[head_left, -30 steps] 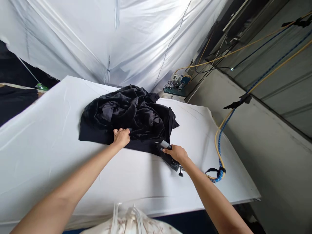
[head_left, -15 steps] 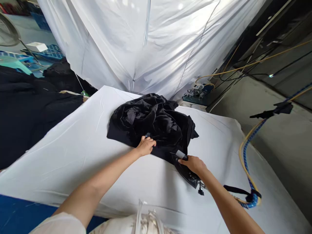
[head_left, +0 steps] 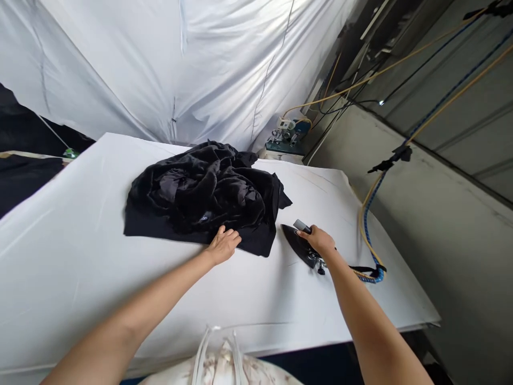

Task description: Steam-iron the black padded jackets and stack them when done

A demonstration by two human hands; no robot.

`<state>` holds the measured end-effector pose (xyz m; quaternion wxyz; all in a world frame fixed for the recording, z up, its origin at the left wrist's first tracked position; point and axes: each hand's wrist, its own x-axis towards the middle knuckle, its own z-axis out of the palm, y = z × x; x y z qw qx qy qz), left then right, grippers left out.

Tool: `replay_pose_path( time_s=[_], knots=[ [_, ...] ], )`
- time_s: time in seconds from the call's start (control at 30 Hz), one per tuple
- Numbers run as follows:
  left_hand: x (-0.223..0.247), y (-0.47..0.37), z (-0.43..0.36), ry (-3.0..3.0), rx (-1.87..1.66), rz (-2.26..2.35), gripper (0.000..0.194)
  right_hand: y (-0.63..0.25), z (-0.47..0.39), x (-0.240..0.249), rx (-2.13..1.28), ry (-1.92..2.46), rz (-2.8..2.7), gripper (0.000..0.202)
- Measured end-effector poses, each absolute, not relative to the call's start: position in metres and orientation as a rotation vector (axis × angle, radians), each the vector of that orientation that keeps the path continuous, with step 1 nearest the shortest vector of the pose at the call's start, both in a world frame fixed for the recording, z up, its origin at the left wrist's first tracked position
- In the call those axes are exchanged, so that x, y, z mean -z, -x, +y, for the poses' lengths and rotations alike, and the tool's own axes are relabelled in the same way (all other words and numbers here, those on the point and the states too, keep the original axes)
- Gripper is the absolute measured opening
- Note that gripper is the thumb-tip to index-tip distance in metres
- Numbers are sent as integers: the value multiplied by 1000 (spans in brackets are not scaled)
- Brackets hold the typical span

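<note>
A black garment [head_left: 208, 187] lies bunched on the white-covered table [head_left: 168, 289], with a flat band of cloth along its near edge and a small label on it. My left hand [head_left: 224, 245] rests on that near edge, fingers apart and palm down. In my right hand [head_left: 320, 241] is the handle of a black iron [head_left: 298, 248], which stands on the white cover just right of the garment, its tip pointing toward the cloth and not touching it.
A blue and yellow hose [head_left: 366, 219] runs from the iron up to the right. White sheeting [head_left: 160, 64] hangs behind the table. A small machine [head_left: 286, 133] stands beyond the far edge. Dark cloth [head_left: 24, 174] lies at the left, and a wall [head_left: 412, 214] runs along the right.
The iron in my right hand has moved off the garment's near right corner onto the white cover. My left hand lies flatter on the edge. The view has turned to the right.
</note>
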<state>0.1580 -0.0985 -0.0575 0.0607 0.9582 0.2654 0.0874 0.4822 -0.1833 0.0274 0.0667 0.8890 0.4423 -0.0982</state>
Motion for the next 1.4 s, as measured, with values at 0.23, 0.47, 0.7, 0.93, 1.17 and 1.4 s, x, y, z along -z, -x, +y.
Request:
replay_pose_path(
  time_s=[0.23, 0.47, 0.7, 0.93, 1.17, 1.4],
  knots=[
    [62, -169, -103, -2895, -330, 842, 21, -386, -192, -2, 225, -2347, 2031, 44],
    [60, -163, -107, -2620, -510, 847, 19, -360, -190, 13, 120, -2399, 2119, 37],
    [17, -169, -106, -2075, -910, 964, 34, -360, -125, -98, 187, -2128, 2612, 19],
    [-19, -157, -90, -1137, -867, 752, 48, -328, -60, -120, 260, -2204, 2540, 21],
    [-21, -138, -93, -687, -719, 674, 40, -322, -49, -89, 475, -2324, 2472, 22],
    [-26, -128, -90, -624, -737, 642, 44, -350, -55, -86, 101, -2775, 2328, 38]
  ],
)
